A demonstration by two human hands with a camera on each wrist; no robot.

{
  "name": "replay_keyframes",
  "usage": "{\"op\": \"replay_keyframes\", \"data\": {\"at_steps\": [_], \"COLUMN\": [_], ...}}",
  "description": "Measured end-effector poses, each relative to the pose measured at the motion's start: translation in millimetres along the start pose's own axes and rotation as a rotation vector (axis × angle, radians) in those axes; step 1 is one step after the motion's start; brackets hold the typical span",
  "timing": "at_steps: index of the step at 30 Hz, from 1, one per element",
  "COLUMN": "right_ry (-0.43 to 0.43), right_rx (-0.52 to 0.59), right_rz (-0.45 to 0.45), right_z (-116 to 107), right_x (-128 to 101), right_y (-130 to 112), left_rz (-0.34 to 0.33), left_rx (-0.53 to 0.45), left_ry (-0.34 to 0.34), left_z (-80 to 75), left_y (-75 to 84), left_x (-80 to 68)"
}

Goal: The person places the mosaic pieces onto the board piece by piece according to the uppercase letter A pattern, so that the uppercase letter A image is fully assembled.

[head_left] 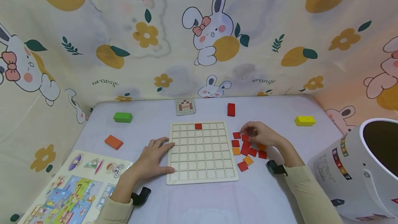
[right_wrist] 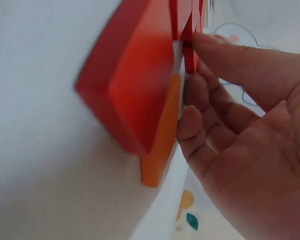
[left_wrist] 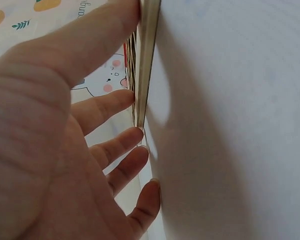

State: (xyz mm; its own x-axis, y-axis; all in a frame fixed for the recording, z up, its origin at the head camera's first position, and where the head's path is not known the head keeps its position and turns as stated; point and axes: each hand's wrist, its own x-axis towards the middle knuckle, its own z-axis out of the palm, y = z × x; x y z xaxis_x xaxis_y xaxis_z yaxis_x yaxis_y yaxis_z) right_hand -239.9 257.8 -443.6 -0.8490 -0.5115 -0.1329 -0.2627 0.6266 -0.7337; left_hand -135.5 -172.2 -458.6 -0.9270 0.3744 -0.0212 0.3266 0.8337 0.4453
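Observation:
A square wooden grid board (head_left: pixel 200 181) lies mid-table, with one red tile (head_left: pixel 198 126) in its top row. Along the board's left edge rests my left hand (head_left: pixel 152 158), thumb and fingers spread; the left wrist view shows the fingertips of this hand (left_wrist: pixel 85 135) against the board's side (left_wrist: pixel 149 45). Right of the board, my right hand (head_left: pixel 262 134) is over a loose group of red and orange tiles. Its thumb and fingers pinch a small red tile (right_wrist: pixel 189 59), partly hidden by the fingertips. An orange tile (right_wrist: pixel 162 145) lies beside the fingers.
A small pattern card (head_left: pixel 185 107) and a red block (head_left: pixel 231 110) lie behind the board. Green (head_left: pixel 122 117) and orange (head_left: pixel 113 142) blocks are at left, a yellow block (head_left: pixel 305 121) at right. A picture puzzle (head_left: pixel 74 196) fills the front left; a white bucket (head_left: pixel 351 168) stands front right.

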Motion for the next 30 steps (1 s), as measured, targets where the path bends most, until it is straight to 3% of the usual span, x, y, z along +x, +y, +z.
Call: {"op": "replay_keyframes", "data": {"at_steps": [15,21,26,30], "right_ry": [0.007,0.029,-0.059,-0.111], "right_rx": [-0.018,0.064,0.136,0.164], "right_rz": [0.002,-0.053,-0.185,-0.232], "right_z": [-2,13,42,62], "right_x": [7,41,81,105], "right_y": [-11,-47,-77,-95], "left_rz": [-0.002,-0.007,-0.006,-0.002], "left_rx": [0.003,0.007,-0.001,-0.005], "left_ry": [0.0,-0.002,-0.003,-0.001], "left_z": [-0.2,-0.8,-1.0,-1.1], "left_y": [0.5,0.6,1.5,1.4], "left_x": [-0.3,-0.4,-0.7,-0.7]}}
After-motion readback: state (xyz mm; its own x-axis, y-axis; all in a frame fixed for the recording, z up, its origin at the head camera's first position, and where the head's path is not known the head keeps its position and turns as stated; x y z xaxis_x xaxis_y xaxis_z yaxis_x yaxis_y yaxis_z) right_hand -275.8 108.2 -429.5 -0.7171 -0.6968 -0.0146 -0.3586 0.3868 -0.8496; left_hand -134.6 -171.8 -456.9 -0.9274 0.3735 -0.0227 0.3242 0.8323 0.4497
